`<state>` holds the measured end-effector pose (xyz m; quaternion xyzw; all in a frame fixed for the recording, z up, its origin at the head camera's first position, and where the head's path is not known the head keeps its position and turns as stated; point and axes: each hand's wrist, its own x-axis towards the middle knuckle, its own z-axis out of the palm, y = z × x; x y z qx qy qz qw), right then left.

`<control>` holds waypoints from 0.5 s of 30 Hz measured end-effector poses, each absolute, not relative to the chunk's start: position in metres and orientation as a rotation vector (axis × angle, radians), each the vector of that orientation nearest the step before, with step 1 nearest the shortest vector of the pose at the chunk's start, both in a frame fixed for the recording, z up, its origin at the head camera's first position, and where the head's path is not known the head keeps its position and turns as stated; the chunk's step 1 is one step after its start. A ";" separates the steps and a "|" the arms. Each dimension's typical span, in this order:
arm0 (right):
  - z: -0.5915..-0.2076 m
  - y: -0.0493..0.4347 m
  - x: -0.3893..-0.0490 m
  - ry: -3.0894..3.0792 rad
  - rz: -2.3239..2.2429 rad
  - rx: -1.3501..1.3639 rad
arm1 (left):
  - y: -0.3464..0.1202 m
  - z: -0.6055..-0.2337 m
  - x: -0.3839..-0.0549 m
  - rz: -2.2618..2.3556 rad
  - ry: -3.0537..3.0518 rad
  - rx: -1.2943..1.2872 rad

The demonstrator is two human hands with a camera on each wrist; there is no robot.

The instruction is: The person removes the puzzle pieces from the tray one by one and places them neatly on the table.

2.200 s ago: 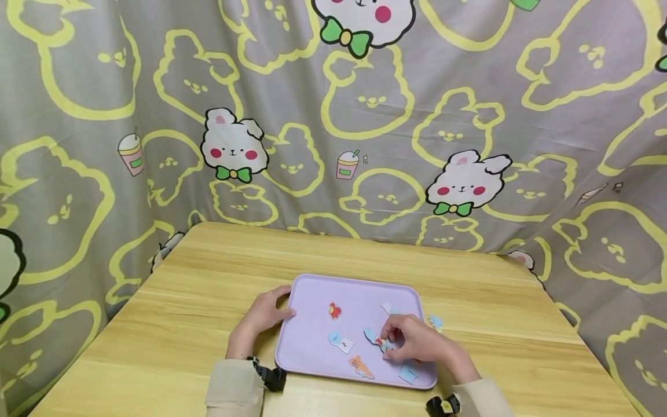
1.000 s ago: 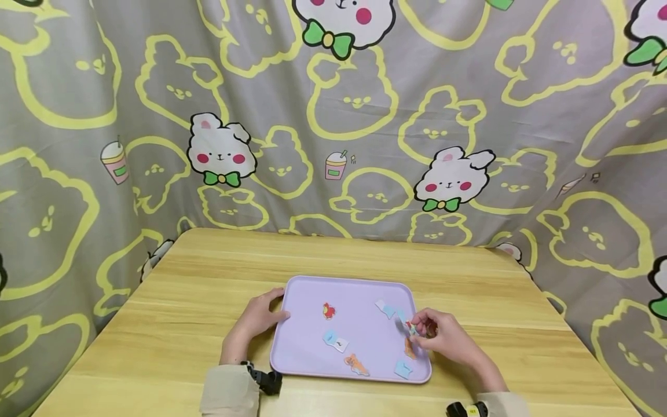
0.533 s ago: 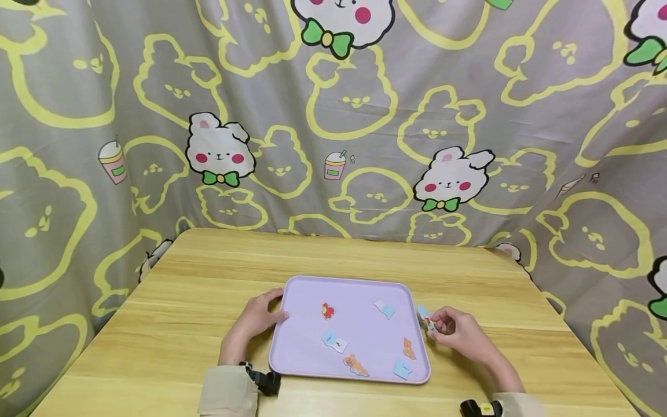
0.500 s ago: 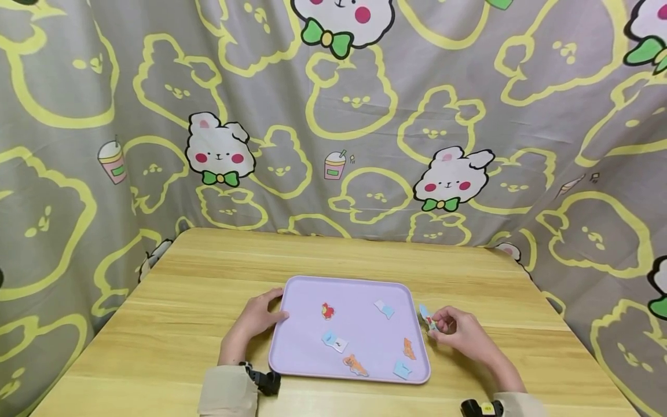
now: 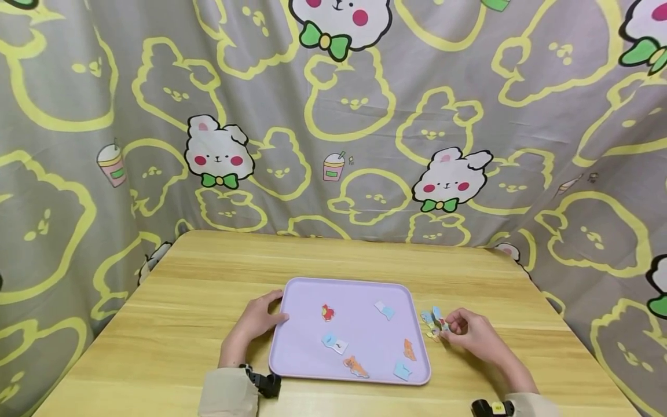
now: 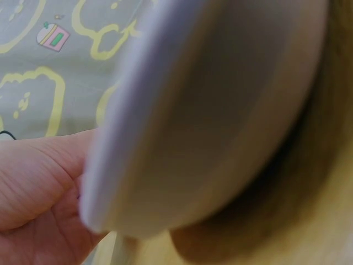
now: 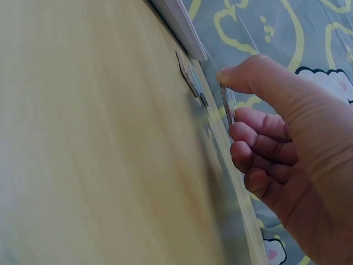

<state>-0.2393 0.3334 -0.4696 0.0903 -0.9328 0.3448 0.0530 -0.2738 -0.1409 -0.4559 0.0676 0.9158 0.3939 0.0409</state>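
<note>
In the head view my left hand holds the left rim of a lilac tray, its thumb over the edge. The left wrist view shows the tray's wall close up, with the hand's palm beside it. My right hand is just past the tray's right rim and pinches a thin puzzle piece, blue with some red, between thumb and fingers. Edge-on in the right wrist view, this puzzle piece stands tilted above the table. Another puzzle piece, blue and yellow, lies on the table right beside it.
Inside the tray lie a red piece, a blue-and-white piece, blue and white pieces side by side, an orange piece, a smaller orange one and a light blue one. A patterned curtain surrounds the wooden table.
My right hand has carried the pinched puzzle piece from inside the tray, rightward over the rim, to beside the piece on the table. The left hand has kept its hold on the tray.
</note>
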 end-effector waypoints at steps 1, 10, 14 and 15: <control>-0.469 0.334 -0.239 -2.837 1.045 0.274 | -0.141 -0.456 -0.274 1.204 2.806 0.204; -0.468 0.339 -0.238 -2.875 0.995 0.204 | -0.142 -0.457 -0.275 1.189 2.821 0.220; -0.469 0.339 -0.237 -2.912 0.977 0.165 | -0.142 -0.457 -0.275 1.195 2.816 0.215; -0.469 0.339 -0.236 -2.919 0.977 0.157 | -0.141 -0.457 -0.275 1.195 2.816 0.215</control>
